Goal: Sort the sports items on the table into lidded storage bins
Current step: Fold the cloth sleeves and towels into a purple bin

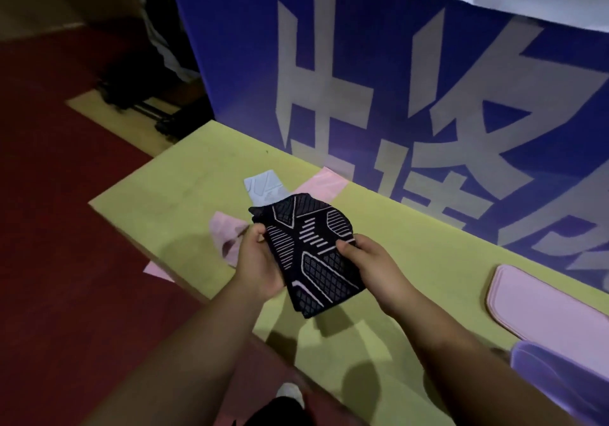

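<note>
**Fig. 1. Black sock held over the table, bins not yet reached**

Taking the black patterned sock [313,254] as the dial's centre, a pink sock [227,237] lies at 9 o'clock, close to the near edge of the table [184,178]. Your left hand [260,267] has its fingers curled round the black sock's left edge. A pale blue sock [263,188] lies on the table at 11 o'clock. The black sock is lifted clear of the table and hangs limp between your hands. Your right hand [372,267] pinches its right edge, thumb on top. At 3 o'clock, well apart, sits the pink bin [547,307], seemingly lidded; at 4 o'clock is the purple bin [560,379], whose lid state you cannot tell.

Hazards:
- Opening a lid probably needs one hand, and the sock may slip from the single remaining pinch.
- Your left forearm could sweep the pink sock over the edge.
</note>
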`<state>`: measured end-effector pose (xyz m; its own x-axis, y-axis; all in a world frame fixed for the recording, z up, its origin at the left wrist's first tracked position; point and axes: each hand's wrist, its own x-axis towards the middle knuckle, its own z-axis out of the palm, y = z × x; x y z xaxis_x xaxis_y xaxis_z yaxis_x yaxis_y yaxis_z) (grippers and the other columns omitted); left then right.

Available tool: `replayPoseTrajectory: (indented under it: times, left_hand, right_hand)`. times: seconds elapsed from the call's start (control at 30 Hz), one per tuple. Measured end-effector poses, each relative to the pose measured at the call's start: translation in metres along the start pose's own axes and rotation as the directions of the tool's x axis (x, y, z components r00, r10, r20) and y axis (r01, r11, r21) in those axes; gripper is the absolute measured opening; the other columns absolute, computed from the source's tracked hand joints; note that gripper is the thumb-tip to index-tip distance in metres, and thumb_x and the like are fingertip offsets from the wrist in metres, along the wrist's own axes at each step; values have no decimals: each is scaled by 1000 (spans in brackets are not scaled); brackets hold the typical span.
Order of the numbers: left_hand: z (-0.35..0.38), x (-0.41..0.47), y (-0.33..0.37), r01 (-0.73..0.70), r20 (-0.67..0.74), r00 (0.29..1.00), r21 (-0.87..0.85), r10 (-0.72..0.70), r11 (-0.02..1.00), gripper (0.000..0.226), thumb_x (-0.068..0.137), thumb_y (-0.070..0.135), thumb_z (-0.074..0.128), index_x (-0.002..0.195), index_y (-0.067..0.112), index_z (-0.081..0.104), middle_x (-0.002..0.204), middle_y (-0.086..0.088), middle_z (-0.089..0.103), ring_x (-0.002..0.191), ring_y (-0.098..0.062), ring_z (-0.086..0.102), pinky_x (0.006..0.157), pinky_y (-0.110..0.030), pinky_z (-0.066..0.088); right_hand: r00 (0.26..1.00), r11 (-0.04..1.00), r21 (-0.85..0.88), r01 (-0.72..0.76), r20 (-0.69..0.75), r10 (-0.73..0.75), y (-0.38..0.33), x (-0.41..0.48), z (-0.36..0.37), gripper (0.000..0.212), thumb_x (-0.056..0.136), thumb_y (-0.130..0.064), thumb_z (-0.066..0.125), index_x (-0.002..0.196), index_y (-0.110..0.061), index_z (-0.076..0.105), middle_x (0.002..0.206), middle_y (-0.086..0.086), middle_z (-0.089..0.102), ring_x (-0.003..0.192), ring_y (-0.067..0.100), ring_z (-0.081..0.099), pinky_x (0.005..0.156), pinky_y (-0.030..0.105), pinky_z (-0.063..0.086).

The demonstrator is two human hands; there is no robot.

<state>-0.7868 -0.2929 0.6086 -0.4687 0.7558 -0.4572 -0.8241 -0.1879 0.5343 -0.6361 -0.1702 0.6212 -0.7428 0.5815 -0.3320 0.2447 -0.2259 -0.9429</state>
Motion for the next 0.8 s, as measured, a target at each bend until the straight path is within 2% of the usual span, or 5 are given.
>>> replayPoseTrajectory:
  times: [0.17, 0.23, 0.4, 0.53, 0.8]
  left_hand:
    - [-6, -21, 13, -58, 73, 996, -35, 60, 998, 81, 85, 76, 36, 126, 13, 66, 131, -19, 61, 123, -37, 56, 105, -51, 40]
    - [-9, -22, 24, -64, 54, 996, -24, 66, 998, 78, 86, 72, 39, 129, 11, 62, 131, -19, 60, 122, -36, 57, 106, -50, 40]
    - [-23, -4, 55, -18, 8, 1000, 33, 17, 999, 38, 97, 26, 45, 122, 3, 61, 120, -19, 66, 105, -34, 66, 95, -49, 47]
    - [-46, 27, 89, 46, -37, 998, 42, -44, 998, 42, 98, 33, 44, 126, 5, 60, 124, -18, 65, 113, -33, 61, 101, -48, 44]
    - [-112, 105, 185, 19, -178, 984, 59, -8, 998, 42, 99, 34, 46, 129, 9, 60, 127, -14, 65, 118, -30, 60, 99, -46, 46]
  right_hand:
    - [1000, 999, -45, -9, -28, 7, 1, 4, 34, 22, 97, -26, 58, 100, -6, 69, 100, 10, 75, 97, 32, 71, 90, 44, 54]
    - [999, 996, -85, -18, -37, 14, 1, 12, 45, 23, 96, -28, 59, 96, -8, 69, 98, 10, 75, 95, 32, 71, 89, 46, 54]
    - [997, 959, -280, 35, -53, -52, 1, 46, 70, 15, 95, -31, 60, 85, -20, 65, 92, 0, 74, 87, 20, 70, 85, 38, 53]
    - [996, 956, -292, 7, -83, -32, 2, 89, 93, 24, 94, -31, 61, 74, -19, 58, 80, 1, 68, 73, 19, 63, 73, 34, 48]
    - [969, 928, -328, -176, -224, 105, 32, 207, 164, 14, 92, -23, 52, 91, -12, 61, 86, 0, 64, 77, 21, 59, 74, 35, 49]
